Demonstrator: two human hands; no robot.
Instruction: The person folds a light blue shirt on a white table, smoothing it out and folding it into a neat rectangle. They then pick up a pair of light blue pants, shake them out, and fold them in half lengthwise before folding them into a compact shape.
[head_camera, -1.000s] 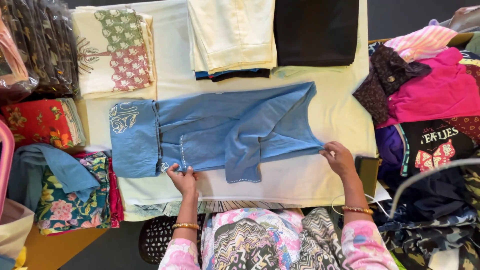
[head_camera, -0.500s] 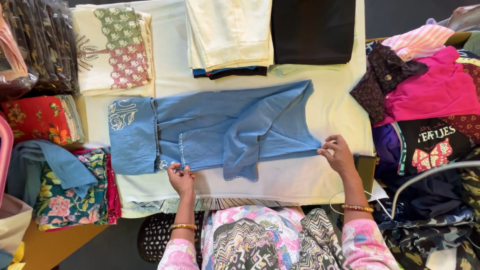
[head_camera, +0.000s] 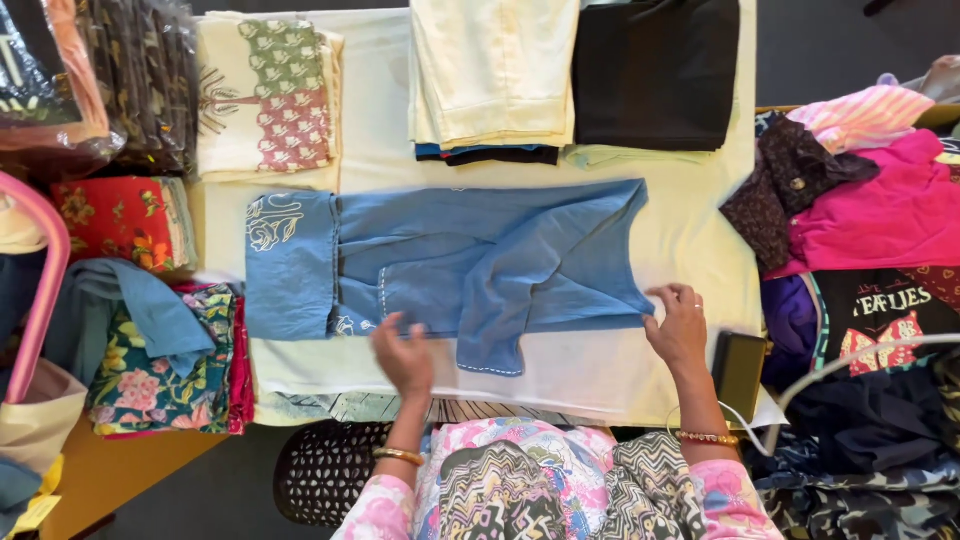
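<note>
Both hands on blue garment (head_camera: 480, 265), spread on cream table (head_camera: 700, 220): left hand (head_camera: 405, 358) blurred, open at near edge; right hand (head_camera: 678, 325) pinches rt corner.

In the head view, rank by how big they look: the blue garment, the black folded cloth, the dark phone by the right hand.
1. Blue garment, widest by far.
2. Black folded cloth, partly cut off by the top edge.
3. Dark phone, smallest.
</note>
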